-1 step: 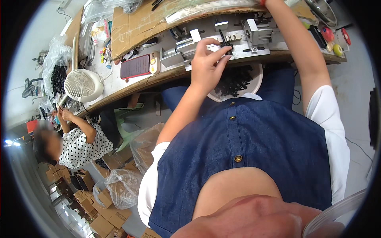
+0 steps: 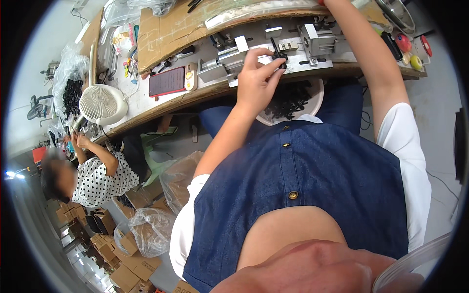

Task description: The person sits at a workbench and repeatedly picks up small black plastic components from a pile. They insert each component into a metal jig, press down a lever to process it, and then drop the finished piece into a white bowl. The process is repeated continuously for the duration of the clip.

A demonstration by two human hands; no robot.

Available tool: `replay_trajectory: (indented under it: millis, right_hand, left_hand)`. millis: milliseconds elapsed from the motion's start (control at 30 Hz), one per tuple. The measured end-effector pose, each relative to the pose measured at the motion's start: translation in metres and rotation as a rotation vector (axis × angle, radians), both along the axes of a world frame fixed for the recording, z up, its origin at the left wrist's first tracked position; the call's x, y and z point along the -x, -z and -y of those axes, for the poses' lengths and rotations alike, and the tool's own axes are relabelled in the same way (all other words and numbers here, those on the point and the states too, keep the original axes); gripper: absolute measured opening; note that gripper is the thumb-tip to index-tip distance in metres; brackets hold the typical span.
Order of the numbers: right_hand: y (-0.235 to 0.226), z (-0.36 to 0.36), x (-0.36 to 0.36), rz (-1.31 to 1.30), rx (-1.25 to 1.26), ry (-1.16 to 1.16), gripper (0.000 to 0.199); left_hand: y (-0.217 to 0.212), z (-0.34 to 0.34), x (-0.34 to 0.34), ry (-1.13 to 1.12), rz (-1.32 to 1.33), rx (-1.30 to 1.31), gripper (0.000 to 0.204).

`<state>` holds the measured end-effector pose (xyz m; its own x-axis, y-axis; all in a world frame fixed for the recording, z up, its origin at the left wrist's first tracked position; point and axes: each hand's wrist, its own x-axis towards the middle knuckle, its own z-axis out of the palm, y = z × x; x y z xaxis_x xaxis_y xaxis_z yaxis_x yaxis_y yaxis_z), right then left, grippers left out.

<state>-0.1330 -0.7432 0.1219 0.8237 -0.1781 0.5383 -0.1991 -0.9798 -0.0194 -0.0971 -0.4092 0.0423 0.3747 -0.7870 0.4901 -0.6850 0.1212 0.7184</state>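
Note:
My left hand [image 2: 256,83] is over the near edge of the workbench, thumb and fingers pinched on a slim black part [image 2: 276,48]. That part stands tilted at the middle of a metal fixture, next to a small stepped metal block [image 2: 289,46]. A silver clamp block [image 2: 213,72] lies left of the hand, and another clamp block [image 2: 318,43] is to its right. My right forearm [image 2: 376,58] reaches up past the top edge of the picture, so the right hand itself is out of sight.
A pale basket [image 2: 320,97] of black parts sits below the bench edge. On the bench are a red-edged phone [image 2: 167,82], a white fan [image 2: 101,104] and cardboard [image 2: 166,34]. At left a co-worker in a dotted top [image 2: 105,173] handles something; cartons [image 2: 129,273] stand behind.
My left hand has shifted very slightly to the right, still pinching the black part. Everything else looks the same.

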Motion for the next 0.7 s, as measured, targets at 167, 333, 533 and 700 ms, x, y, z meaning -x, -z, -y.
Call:
replay_trajectory:
  millis: [167,333,533,700]
  right_hand:
    - [-0.011,-0.002,-0.003,-0.163,0.009,-0.049,0.018]
    - [-0.026,-0.050,0.029,0.019,-0.790,-0.097,0.028]
    - [-0.014,-0.075,0.081,0.192,-0.703,-0.114,0.023]
    - [0.021,-0.147,0.106,0.183,-0.986,-0.328,0.028]
  left_hand:
    - [0.017,0.005,-0.001,-0.026,0.057,-0.027,0.023]
    - [0.012,0.004,0.003,-0.058,0.121,-0.070,0.030]
    - [-0.033,0.013,-0.024,-0.037,0.057,-0.045,0.030]
    - [-0.074,0.058,-0.129,-0.377,0.632,0.172,0.015]
